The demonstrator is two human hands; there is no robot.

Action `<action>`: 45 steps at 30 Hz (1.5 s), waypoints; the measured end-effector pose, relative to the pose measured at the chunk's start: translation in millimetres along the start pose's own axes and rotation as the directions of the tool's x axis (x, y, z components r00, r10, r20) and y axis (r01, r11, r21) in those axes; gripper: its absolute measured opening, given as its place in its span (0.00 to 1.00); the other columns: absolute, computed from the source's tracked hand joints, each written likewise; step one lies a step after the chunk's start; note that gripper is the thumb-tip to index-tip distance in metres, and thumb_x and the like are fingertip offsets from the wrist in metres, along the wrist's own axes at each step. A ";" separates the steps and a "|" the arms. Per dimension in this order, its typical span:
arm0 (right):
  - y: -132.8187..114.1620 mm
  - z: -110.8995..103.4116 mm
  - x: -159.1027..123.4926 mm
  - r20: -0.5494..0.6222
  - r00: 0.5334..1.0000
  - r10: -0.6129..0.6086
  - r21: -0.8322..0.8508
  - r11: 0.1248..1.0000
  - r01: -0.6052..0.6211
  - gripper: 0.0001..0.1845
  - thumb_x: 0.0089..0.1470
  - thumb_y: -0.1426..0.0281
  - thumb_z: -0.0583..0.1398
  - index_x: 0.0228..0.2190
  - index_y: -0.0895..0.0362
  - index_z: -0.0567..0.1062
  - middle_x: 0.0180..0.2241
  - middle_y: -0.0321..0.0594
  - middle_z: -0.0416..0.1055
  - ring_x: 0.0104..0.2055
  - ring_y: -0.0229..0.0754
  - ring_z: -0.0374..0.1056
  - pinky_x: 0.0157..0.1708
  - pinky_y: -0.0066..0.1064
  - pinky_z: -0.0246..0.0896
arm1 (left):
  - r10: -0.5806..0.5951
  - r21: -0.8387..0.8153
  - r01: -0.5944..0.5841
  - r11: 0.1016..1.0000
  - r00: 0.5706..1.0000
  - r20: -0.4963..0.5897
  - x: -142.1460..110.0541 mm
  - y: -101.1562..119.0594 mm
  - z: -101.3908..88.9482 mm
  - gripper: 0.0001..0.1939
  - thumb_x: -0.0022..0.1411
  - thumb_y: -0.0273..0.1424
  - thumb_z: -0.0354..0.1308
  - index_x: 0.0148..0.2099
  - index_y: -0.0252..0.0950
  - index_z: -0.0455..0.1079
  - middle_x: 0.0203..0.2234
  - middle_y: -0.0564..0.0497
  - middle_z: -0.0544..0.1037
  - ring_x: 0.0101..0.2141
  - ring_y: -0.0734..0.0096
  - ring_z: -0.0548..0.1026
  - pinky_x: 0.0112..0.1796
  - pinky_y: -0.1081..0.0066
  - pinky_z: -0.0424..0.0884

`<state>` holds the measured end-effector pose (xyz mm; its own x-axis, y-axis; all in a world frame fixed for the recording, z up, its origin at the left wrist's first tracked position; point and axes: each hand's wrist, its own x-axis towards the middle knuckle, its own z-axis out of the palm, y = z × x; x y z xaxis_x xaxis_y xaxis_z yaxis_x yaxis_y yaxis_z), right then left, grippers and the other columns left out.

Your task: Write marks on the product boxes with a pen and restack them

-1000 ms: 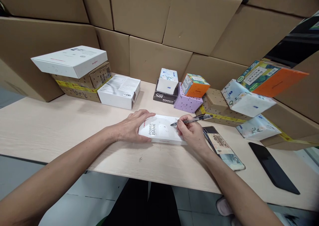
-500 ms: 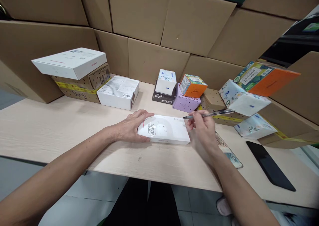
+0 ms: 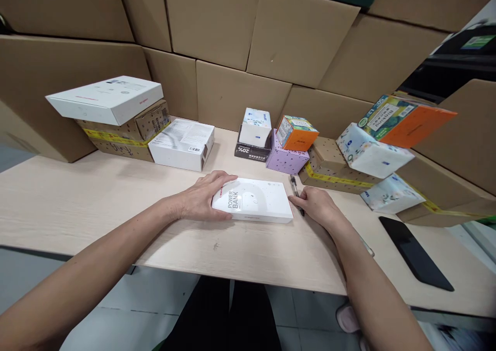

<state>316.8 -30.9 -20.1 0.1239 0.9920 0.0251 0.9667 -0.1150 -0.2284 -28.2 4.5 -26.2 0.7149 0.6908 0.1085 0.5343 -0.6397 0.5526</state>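
Note:
A flat white box printed "POWER BANK" (image 3: 256, 204) lies on the pale wooden table (image 3: 96, 196) in front of me. My left hand (image 3: 205, 198) grips its left end, fingers curled over the far edge and thumb at the near edge. My right hand (image 3: 320, 206) rests low on the table just beside the box's right edge. Its thumb and fingers are closed on the near end of a dark pen (image 3: 295, 188), which lies flat on the table and points away from me.
A white box (image 3: 184, 142) and a taped carton under a flat white box (image 3: 106, 98) stand at the back left. Small boxes, purple (image 3: 284, 160) and orange (image 3: 297, 131), sit behind. Tissue packs (image 3: 370, 152) and a black phone (image 3: 414, 250) are on the right. Cartons wall the back.
My right hand lifted the pen off the box top, swung it right, then lowered it flat onto the table beside the box. My left hand stayed on the box.

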 end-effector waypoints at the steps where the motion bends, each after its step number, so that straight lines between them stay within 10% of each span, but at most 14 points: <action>1: 1.2 -3.0 -2.1 -0.004 1.000 0.015 0.008 1.000 -0.015 0.18 0.53 0.57 0.59 0.19 0.53 0.68 0.22 0.42 0.72 0.26 0.43 0.64 0.25 0.31 0.51 | -0.009 0.001 0.009 1.000 1.000 0.003 0.0 0.0 0.0 0.50 0.50 0.52 0.65 0.70 0.47 0.48 0.63 0.42 0.57 0.62 0.42 0.58 0.62 0.43 0.55; 7: 32.8 -26.6 -35.3 -0.233 0.947 0.221 0.023 0.975 -0.221 0.25 0.57 0.49 0.53 0.35 0.56 0.76 0.33 0.46 0.77 0.33 0.49 0.71 0.30 0.34 0.56 | -0.019 0.013 0.019 1.000 1.000 0.012 -0.1 -3.3 1.0 0.50 0.51 0.53 0.64 0.70 0.47 0.48 0.64 0.42 0.55 0.63 0.41 0.57 0.61 0.42 0.55; 13: 60.1 -8.8 -73.5 0.018 0.971 0.238 -0.126 0.964 -0.234 0.40 0.54 0.44 0.54 0.60 0.55 0.68 0.55 0.55 0.71 0.54 0.63 0.67 0.46 0.45 0.62 | 0.009 0.026 -0.009 1.000 1.000 0.006 0.8 -5.3 1.4 0.49 0.52 0.54 0.63 0.70 0.48 0.46 0.63 0.41 0.56 0.63 0.40 0.57 0.61 0.39 0.55; 21: 51.4 -4.3 -72.3 -0.082 0.965 0.251 -0.084 0.963 -0.258 0.36 0.54 0.51 0.56 0.56 0.61 0.71 0.46 0.58 0.76 0.49 0.61 0.70 0.49 0.46 0.62 | 0.001 0.021 -0.001 1.000 1.000 -0.003 1.7 -3.3 1.1 0.51 0.51 0.55 0.64 0.70 0.46 0.47 0.63 0.40 0.57 0.63 0.39 0.57 0.61 0.39 0.54; 25: 51.8 -9.1 -81.2 -0.175 0.909 0.378 0.264 0.907 -0.326 0.37 0.46 0.51 0.63 0.54 0.59 0.73 0.44 0.54 0.77 0.47 0.60 0.71 0.48 0.46 0.63 | 0.001 0.016 -0.001 1.000 1.000 -0.007 1.5 -6.2 2.3 0.52 0.50 0.55 0.64 0.70 0.44 0.47 0.64 0.39 0.56 0.65 0.39 0.54 0.62 0.40 0.52; 27: 44.3 -12.4 -91.5 -0.156 0.877 0.454 0.610 0.743 -0.277 0.36 0.43 0.53 0.66 0.51 0.57 0.75 0.45 0.50 0.77 0.45 0.55 0.72 0.46 0.43 0.65 | -0.008 0.017 0.008 1.000 1.000 -0.005 1.8 -7.7 3.2 0.52 0.50 0.55 0.64 0.70 0.43 0.47 0.65 0.39 0.55 0.64 0.40 0.55 0.63 0.41 0.52; 30: 14.2 -15.9 -107.9 0.014 0.915 0.403 0.985 0.151 -0.082 0.32 0.46 0.50 0.63 0.49 0.54 0.76 0.47 0.47 0.77 0.42 0.49 0.73 0.41 0.39 0.68 | 0.001 0.013 0.000 1.000 1.000 -0.011 2.6 -9.2 4.1 0.52 0.50 0.55 0.64 0.70 0.44 0.47 0.64 0.39 0.55 0.64 0.40 0.56 0.62 0.41 0.53; 32: -15.6 -14.4 -115.9 0.101 0.961 0.258 0.957 -0.290 -0.023 0.35 0.48 0.46 0.57 0.51 0.54 0.74 0.48 0.47 0.76 0.42 0.48 0.73 0.41 0.40 0.70 | 0.010 0.007 -0.010 1.000 1.000 -0.019 3.0 -9.1 4.3 0.52 0.50 0.55 0.64 0.70 0.45 0.47 0.64 0.40 0.56 0.64 0.40 0.55 0.62 0.41 0.53; 34: -46.4 -8.2 -120.3 0.203 0.978 0.046 0.829 -0.539 -0.146 0.35 0.50 0.46 0.56 0.51 0.56 0.74 0.45 0.47 0.77 0.39 0.45 0.73 0.38 0.37 0.71 | 0.007 0.001 -0.007 1.000 1.000 -0.024 3.3 -8.0 4.3 0.51 0.50 0.54 0.64 0.70 0.44 0.47 0.64 0.40 0.56 0.64 0.41 0.55 0.63 0.41 0.52; 38: -92.4 14.3 -121.4 0.333 0.910 -0.246 0.595 -0.694 -0.405 0.33 0.53 0.49 0.55 0.52 0.59 0.72 0.47 0.48 0.77 0.41 0.43 0.73 0.39 0.35 0.71 | 0.006 -0.004 -0.006 1.000 0.999 -0.048 3.2 -6.2 4.5 0.52 0.49 0.52 0.66 0.70 0.42 0.48 0.63 0.39 0.57 0.63 0.42 0.57 0.63 0.43 0.53; 45: -110.8 35.8 -122.5 0.331 0.844 -0.422 0.513 -0.671 -0.536 0.34 0.57 0.50 0.51 0.55 0.60 0.71 0.52 0.51 0.75 0.47 0.47 0.73 0.45 0.43 0.70 | 0.046 -0.006 -0.046 0.999 0.997 -0.067 2.9 -7.6 4.9 0.51 0.50 0.51 0.66 0.70 0.45 0.48 0.61 0.41 0.59 0.61 0.44 0.60 0.61 0.44 0.56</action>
<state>186.5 -137.9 -32.6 -0.3771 0.9032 -0.2049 -0.8295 -0.4278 -0.3591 -27.9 9.7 -34.2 0.7069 0.6817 0.1888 0.4980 -0.6692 0.5515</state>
